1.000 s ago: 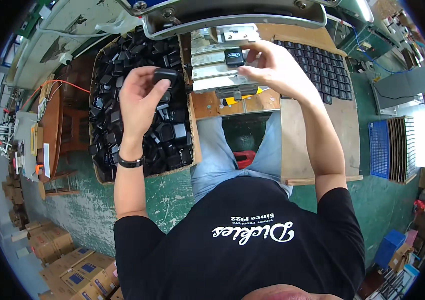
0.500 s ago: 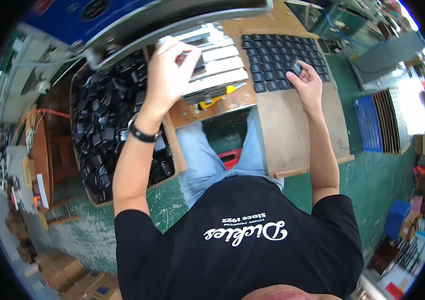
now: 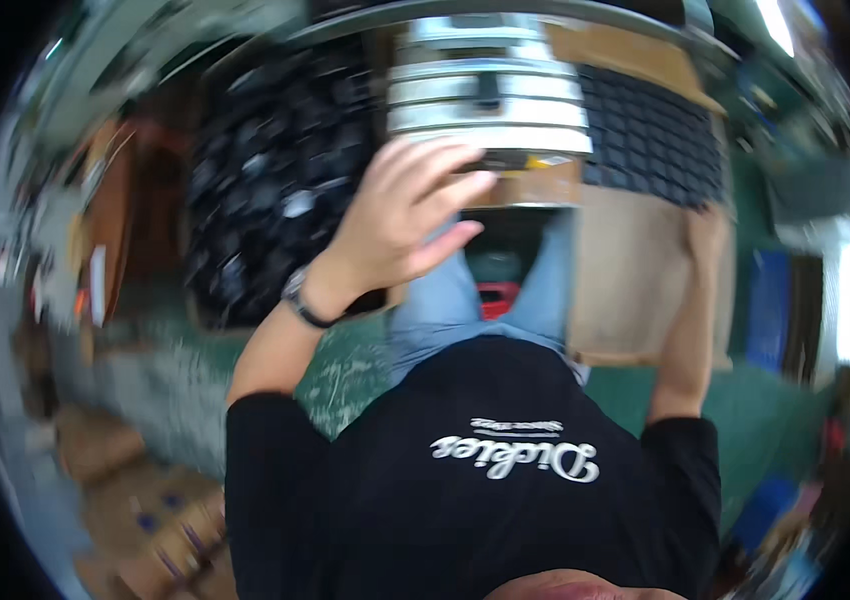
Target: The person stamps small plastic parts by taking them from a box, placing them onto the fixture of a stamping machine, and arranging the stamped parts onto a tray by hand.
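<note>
1. My left hand (image 3: 405, 212) is at eleven o'clock, its grip wide, fingers parted, with nothing visible between them. It hovers near the close edge of the metal fixture (image 3: 535, 110).
2. My right hand (image 3: 707, 235) is at two o'clock, by the near outer corner of the rows of black pieces (image 3: 650, 130). I cannot tell whether that grip is narrow or holds anything.
3. One black piece (image 3: 488, 90) sits on the fixture at twelve o'clock, probably there because the ridged bars steady it.
4. Loose black pieces (image 3: 280, 185) fill the carton (image 3: 397, 296) at ten o'clock, likely for my left hand's easy reach. The rows lie at one o'clock on the board (image 3: 625, 270), probably spaced to keep them orderly.
5. Blur smears the pieces' faces and my right fingertips. The overhead machine (image 3: 505, 12) is cut off at the upper edge, and a yellow item (image 3: 549, 160) under the fixture is only partly visible.
</note>
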Tool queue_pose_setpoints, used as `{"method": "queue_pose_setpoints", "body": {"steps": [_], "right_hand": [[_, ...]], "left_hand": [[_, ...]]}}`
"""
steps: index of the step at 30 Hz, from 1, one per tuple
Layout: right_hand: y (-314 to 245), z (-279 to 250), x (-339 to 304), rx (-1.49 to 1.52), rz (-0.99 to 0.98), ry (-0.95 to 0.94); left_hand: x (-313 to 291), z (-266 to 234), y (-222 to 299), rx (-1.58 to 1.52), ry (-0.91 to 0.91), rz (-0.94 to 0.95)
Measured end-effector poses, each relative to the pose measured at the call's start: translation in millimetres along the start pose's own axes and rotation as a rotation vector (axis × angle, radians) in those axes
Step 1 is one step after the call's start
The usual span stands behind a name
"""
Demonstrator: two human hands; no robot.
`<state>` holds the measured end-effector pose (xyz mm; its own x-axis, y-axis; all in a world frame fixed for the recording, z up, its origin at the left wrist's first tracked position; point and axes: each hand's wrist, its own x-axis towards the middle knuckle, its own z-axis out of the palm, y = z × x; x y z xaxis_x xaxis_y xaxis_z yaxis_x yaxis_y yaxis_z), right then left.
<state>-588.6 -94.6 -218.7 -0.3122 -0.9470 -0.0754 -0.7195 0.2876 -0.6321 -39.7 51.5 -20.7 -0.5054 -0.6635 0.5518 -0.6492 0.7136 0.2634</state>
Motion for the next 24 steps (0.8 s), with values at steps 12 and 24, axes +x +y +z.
{"method": "queue_pose_setpoints", "body": {"steps": [12, 24], "right_hand": [[-21.7, -6.5, -12.7, 0.023, -0.079, 0.183], [-211.0, -20.8, -93.3, 0.555, -0.375, -0.134]], "left_hand": [[-100.0, -96.9, -115.7, 0.668, 0.198, -0.966], [-104.2, -101.4, -104.9, -0.188, 0.278, -0.969]]}}
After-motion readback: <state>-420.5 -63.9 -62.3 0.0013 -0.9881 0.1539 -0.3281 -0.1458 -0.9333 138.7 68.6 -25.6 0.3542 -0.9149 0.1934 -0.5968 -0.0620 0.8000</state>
